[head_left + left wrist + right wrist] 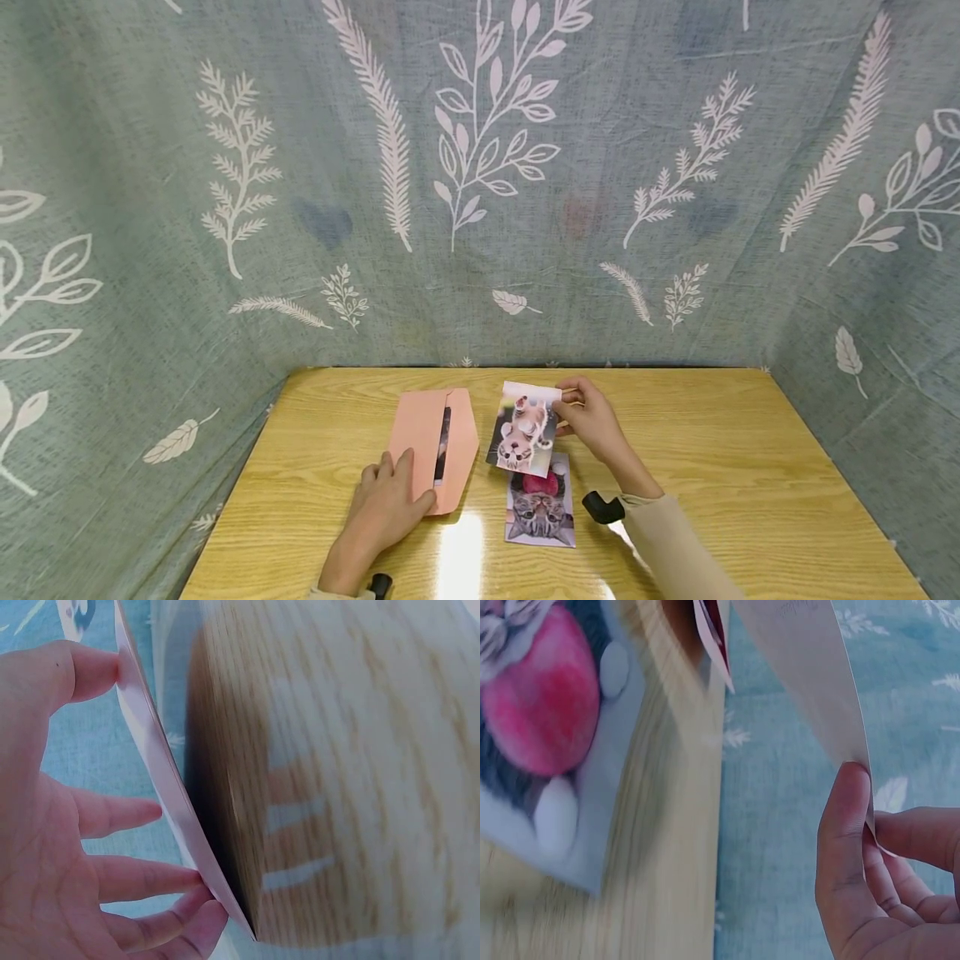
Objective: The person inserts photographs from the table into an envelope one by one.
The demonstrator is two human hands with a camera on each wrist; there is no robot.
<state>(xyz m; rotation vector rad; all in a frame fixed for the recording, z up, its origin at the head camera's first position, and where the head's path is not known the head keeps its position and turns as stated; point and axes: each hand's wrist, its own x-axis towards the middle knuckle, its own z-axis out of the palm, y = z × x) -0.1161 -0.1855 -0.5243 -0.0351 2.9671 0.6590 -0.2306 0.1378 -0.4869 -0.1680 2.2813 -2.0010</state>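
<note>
In the head view, my right hand [592,421] pinches a kitten photo card [521,425] by its right edge. The card is raised and tilted, and overlaps the top of another kitten card [540,510] lying on the table. The right wrist view shows the pale back of the held card [802,660] between thumb and fingers. My left hand [384,507] rests on a pink envelope [420,417], thumb and fingertips pressing its face. The envelope's flap is unfolded to the right, and a dark picture card [442,450] shows in its opening.
Both hands work over a glossy wooden table [675,433] with a bright light reflection near its front. A blue-green cloth [480,317] with white leaf prints hangs behind and along the sides. Black camera mounts [602,507] sit at the wrists.
</note>
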